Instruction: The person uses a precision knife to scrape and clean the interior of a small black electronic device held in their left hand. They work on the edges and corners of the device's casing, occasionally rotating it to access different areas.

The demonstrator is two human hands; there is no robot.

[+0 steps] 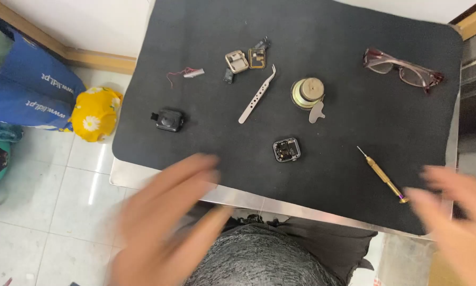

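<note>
White floor tiles and a pale wall with wooden skirting surround a small table (158, 182) covered by a dark grey work mat (322, 32).

Left hand (166, 222): blurred, fingers spread and open, holding nothing. It sits over the near left edge of the table, fingertips just reaching the mat edge. Nearest item is a small black square module (169, 120), apart from the fingers.

Right hand (457, 222): blurred, fingers open and extended, holding nothing. It lies at the near right corner of the mat. A brass-coloured precision screwdriver (381, 175) lies diagonally just beside its fingertips, purple end cap towards the hand; whether they touch cannot be told.

Between the hands, an opened square watch body (286, 150) lies flat on the mat, internals showing, clear of both hands.

Other items further up the mat: silver tweezers (257, 95); a round roll of tape (307, 92) with a thin metal pry tool (317, 112) against it; a square casing (236, 61) and small parts beside it; a short part with red wire (187, 73); reddish-framed glasses (402, 69).

On the floor at left: a blue bag (26, 90) and a yellow flowered hat (95, 113).
</note>
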